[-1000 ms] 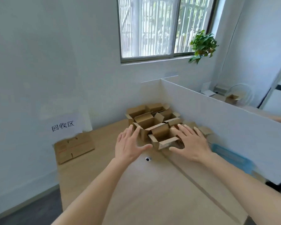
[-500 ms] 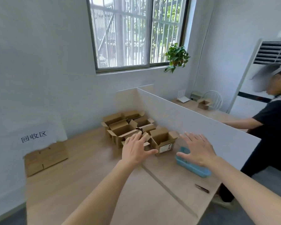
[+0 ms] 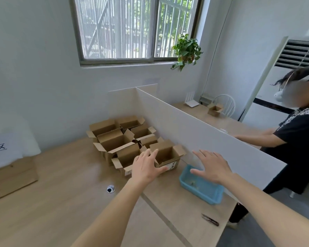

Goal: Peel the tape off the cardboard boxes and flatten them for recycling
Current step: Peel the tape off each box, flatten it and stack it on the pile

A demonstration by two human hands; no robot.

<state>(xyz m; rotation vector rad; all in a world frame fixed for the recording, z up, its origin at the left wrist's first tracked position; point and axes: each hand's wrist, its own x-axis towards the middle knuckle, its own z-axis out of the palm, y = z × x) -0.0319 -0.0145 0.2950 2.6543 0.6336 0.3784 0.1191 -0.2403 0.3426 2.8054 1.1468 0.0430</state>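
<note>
Since prev frame: both hands (image 3: 146,168) nearer front box (image 3: 167,155), fingers spread.

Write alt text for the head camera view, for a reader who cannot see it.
Two bare hands reach with spread fingers over a light wooden table: the left hand at a cluster of open brown cardboard boxes, the right hand above a shallow blue plastic tray. A white divider panel runs alongside; another person stands beyond it.

wooden table (image 3: 61,202), open cardboard boxes (image 3: 114,139), blue tray (image 3: 203,191), flattened cardboard (image 3: 11,177)
</note>
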